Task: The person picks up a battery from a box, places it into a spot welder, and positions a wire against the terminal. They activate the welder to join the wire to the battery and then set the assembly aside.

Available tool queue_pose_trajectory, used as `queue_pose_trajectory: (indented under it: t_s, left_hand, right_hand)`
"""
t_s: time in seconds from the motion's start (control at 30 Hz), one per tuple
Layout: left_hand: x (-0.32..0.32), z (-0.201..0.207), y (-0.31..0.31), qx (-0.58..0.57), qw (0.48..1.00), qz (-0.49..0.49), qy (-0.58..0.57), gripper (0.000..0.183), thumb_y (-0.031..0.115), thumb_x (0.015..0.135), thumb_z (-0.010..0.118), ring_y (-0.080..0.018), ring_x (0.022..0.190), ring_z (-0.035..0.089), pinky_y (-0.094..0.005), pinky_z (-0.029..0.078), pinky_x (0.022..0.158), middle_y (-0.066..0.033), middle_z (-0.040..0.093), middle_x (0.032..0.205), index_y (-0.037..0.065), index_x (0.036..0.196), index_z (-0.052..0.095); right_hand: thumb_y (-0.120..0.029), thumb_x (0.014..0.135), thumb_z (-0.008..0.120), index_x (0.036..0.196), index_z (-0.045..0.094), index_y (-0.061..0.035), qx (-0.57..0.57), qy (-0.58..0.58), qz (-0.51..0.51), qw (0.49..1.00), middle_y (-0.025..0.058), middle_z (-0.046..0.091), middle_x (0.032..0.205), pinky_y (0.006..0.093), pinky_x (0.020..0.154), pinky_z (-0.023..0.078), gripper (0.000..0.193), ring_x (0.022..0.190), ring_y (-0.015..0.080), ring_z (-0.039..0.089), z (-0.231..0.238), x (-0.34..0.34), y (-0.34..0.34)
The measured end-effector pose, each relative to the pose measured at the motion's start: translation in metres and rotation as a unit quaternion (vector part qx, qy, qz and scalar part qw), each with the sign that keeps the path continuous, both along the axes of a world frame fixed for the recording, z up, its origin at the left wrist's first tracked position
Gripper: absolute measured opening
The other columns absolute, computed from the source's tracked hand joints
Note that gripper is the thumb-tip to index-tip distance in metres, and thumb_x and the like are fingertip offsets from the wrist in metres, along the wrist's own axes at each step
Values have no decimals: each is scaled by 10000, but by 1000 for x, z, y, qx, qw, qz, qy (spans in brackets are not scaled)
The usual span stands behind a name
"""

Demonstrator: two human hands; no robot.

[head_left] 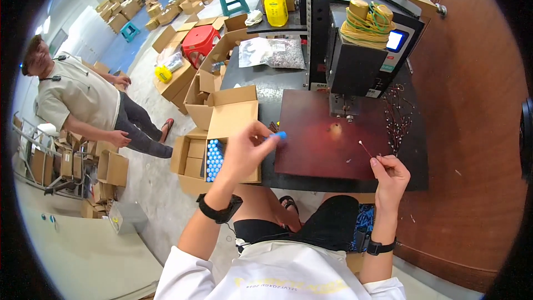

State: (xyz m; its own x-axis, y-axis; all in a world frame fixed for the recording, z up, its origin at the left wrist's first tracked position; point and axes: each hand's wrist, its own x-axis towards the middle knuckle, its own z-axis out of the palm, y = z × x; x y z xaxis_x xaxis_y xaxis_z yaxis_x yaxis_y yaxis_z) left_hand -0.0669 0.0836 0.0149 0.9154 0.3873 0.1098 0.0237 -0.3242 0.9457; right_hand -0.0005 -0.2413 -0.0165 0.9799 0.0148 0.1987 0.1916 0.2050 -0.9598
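Observation:
My left hand (251, 147) is closed in a pinch on a small blue battery cell (280, 135), above the left edge of a dark red board (311, 158). My right hand (390, 176) pinches a thin dark red wire lead (365, 149) with a white end, over the board's right part. Between the hands, behind them, the electrode tips (345, 116) of a black spot welder (358, 58) point down at the board. A pale scorched spot (335, 129) marks the board just below. Below my left hand, blue cells (214, 162) stand packed in a cardboard box.
Many thin wire leads (395, 119) lie right of the board. A clear bag of small parts (275, 53) and a yellow bottle (276, 6) are farther back. A brown wooden panel (472, 133) borders the right side. Another person (83, 97) stands at the left among cartons.

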Motion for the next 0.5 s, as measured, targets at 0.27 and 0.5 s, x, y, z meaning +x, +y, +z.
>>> queue_pose_trajectory:
  t_s: [0.27,0.5]
  left_hand:
    - [27,-1,-25,337,930,-103,-104,245,75,869,741,-259,758,654,-359,528,713,-148,668,861,-13,1084,665]
    - [65,4,-75,61,993,-100,-31,235,135,846,781,-155,781,677,-315,537,718,-124,732,878,-17,1008,704]
  right_hand:
    - [150,833,708,896,698,31,6,4,-6,1000,51,658,888,209,743,481,135,822,98,615,3,-1,1]
    - [153,837,705,900,692,32,0,8,-26,1000,47,646,879,197,665,454,137,767,79,585,3,-1,5]
